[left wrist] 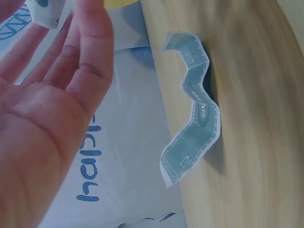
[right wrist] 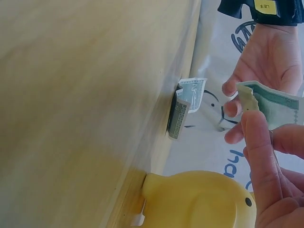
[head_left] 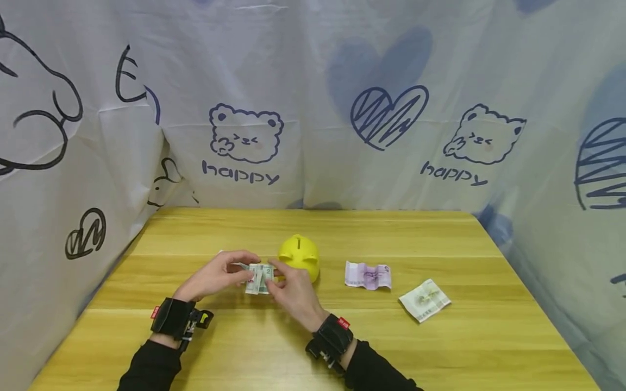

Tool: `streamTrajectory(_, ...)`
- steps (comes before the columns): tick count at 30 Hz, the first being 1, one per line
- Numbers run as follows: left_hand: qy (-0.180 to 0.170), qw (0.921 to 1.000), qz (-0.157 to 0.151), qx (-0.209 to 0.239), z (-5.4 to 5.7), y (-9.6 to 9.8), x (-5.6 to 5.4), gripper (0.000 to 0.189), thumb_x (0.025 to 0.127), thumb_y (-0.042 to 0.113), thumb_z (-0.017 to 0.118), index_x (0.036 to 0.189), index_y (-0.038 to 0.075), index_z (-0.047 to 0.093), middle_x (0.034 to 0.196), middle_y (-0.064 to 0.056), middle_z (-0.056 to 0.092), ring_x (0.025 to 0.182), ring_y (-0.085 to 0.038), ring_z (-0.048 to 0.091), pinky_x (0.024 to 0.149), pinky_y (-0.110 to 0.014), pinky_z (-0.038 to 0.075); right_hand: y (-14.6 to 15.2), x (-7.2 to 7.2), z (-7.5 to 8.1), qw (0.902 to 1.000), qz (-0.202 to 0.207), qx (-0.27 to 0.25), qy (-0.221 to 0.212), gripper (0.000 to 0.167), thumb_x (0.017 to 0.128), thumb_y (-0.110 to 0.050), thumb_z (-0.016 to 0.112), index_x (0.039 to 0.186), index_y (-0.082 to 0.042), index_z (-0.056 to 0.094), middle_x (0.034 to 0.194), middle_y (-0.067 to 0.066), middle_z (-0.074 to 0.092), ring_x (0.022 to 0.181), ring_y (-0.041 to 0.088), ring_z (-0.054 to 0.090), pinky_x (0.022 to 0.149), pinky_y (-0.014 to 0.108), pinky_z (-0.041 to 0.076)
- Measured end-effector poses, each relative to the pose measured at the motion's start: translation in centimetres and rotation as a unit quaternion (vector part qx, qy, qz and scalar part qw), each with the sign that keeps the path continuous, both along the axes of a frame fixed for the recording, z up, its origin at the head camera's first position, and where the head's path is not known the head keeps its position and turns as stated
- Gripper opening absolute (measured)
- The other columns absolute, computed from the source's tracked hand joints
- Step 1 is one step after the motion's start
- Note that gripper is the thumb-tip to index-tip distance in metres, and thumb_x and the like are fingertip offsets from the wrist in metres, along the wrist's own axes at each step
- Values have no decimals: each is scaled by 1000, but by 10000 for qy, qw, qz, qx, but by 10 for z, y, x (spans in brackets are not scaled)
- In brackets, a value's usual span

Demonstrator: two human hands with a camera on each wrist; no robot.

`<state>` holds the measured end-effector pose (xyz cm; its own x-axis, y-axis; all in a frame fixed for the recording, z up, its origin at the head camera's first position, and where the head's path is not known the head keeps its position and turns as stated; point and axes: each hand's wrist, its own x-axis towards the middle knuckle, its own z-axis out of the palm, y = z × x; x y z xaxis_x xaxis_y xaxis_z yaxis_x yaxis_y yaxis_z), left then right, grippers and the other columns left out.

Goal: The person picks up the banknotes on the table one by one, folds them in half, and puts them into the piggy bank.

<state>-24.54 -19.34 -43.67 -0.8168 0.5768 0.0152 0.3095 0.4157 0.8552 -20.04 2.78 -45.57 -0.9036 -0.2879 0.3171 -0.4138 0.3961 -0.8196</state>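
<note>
Between my two hands is a small green banknote, creased and held up over the table in front of the yellow piggy bank. My left hand pinches its left side between thumb and fingers. At the opposite side, the thumb and fingers of my right hand grip it. The right wrist view shows the note with a bent edge at the right fingertips. A second green banknote, folded into waves, rests on the table below my left hand, mostly hidden by that hand in the head view.
On the wooden table, a crumpled purple banknote lies right of the piggy bank. Farther right is a pale banknote with a yellowish middle. A white printed cloth hangs behind the table and along its sides.
</note>
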Motion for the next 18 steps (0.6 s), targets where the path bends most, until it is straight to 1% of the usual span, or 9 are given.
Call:
streamTrajectory(3,-100,9999,100,54,0,1,1,36,96,23,63,129,7,59,128,-18,61,107,-30,65,84,-41,57,0,0,0,9998,127,-80,-115,45,91,-1,65,135,3,55,110,26,69,66,25,73,48,17,51)
streamTrajectory(5,-168,9997,145,83,-1,1,0,34,96,24,64,126,9,61,121,-15,64,101,-26,66,82,-45,57,1,0,0,9996,153,-158,-203,45,92,0,63,136,4,54,112,26,68,68,26,73,49,17,52)
streamTrajectory(8,-276,9994,172,114,-2,2,-2,31,95,25,66,122,10,63,112,-13,66,94,-23,67,80,-48,57,1,0,0,9995,155,-193,-217,43,94,2,59,136,5,53,112,27,68,65,22,72,49,18,52)
streamTrajectory(11,-344,9991,193,150,-2,1,-3,28,95,23,66,119,9,64,108,-13,66,90,-24,67,79,-49,57,1,-1,0,9996,145,-169,-143,40,96,1,56,136,5,53,111,25,69,59,16,69,47,18,51)
streamTrajectory(12,-342,9991,179,152,-2,1,-4,28,94,22,66,119,9,64,108,-13,66,89,-24,67,79,-49,57,1,-1,0,9997,150,-149,-113,39,97,0,55,136,5,53,111,24,69,57,16,68,46,19,51)
streamTrajectory(15,-322,9992,193,145,-2,0,-3,27,94,21,66,118,8,65,107,-14,66,88,-23,67,78,-49,57,0,-1,0,9997,178,-113,-75,37,99,-2,52,136,5,53,98,23,71,54,15,67,45,19,50)
streamTrajectory(17,-246,9994,210,93,-3,-1,-2,26,94,21,67,116,7,65,106,-14,66,87,-22,66,76,-45,58,-1,-1,0,9996,225,-113,-120,37,101,-2,49,137,5,53,96,23,70,55,15,67,46,19,51)
streamTrajectory(18,-183,9996,211,48,-3,-2,-2,26,94,21,67,116,7,65,105,-14,66,86,-22,66,74,-43,58,-2,-1,-1,9993,268,-149,-192,37,101,-2,48,137,5,52,97,24,70,56,14,67,47,20,52)
